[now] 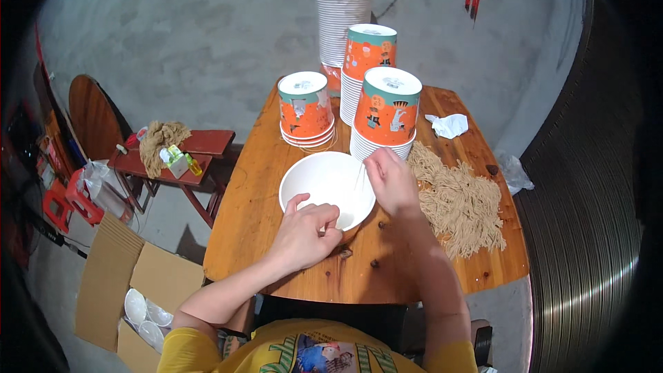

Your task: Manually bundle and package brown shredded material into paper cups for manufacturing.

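A white paper tub [314, 174] stands tilted on the table before me, its open mouth facing up toward me. My left hand [307, 233] is closed at the tub's near rim, the fingers curled over the edge. By the right rim, my right hand [391, 181] is pinched on a thin pale strand [360, 175] that hangs into the mouth. How the strand is fixed cannot be made out. Just right of that hand lies a heap of beige cords [463, 200].
Upturned orange and green paper tubs stand in stacks [387, 110], [304, 107] behind my hands. A tall white stack [343, 21] rises at the back. Crumpled tissue [449, 126] lies far right. A red bench [200, 145] and an open carton [166, 273] are left of the table [252, 235].
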Tool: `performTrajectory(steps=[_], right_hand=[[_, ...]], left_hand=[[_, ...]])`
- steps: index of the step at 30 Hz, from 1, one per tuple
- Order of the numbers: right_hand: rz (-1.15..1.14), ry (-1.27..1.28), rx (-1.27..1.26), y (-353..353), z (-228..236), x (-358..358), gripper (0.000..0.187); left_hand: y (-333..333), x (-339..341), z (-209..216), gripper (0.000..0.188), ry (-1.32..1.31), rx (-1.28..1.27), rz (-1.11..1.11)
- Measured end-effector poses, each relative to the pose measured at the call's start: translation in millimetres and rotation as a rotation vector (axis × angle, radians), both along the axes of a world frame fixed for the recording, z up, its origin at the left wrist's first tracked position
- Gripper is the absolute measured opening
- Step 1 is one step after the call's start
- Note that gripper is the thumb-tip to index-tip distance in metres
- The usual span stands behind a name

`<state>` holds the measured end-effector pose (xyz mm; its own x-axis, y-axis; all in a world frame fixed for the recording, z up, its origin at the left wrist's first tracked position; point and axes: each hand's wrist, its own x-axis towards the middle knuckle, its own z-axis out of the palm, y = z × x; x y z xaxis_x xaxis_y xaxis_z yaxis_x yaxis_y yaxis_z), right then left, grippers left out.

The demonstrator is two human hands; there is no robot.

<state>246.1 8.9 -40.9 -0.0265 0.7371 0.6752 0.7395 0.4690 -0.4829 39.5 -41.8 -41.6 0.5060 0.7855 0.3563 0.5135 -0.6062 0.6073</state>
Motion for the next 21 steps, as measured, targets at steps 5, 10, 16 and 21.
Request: performTrajectory(steps=[5,10,16,21], right_hand=[[0.040,0.143,-0.131,4.8,-5.2,8.1,0.015],[0.100,0.208,-0.124,-1.7,-3.7,-0.5,0.013],[0.241,0.152,-0.104,-5.9,10.3,-13.4,0.014],[0.256,0.201,-0.258,-7.9,9.5,-16.7,0.014]], left_hand=[[1.2,-15.8,-1.4,0.006,0.038,0.079,-0.040],[2.5,-11.7,-4.0,0.012,0.046,0.126,-0.046],[18.3,-12.3,-10.8,0.032,0.023,0.327,-0.211],[28.2,-18.2,-11.8,0.037,0.017,0.518,-0.322]])
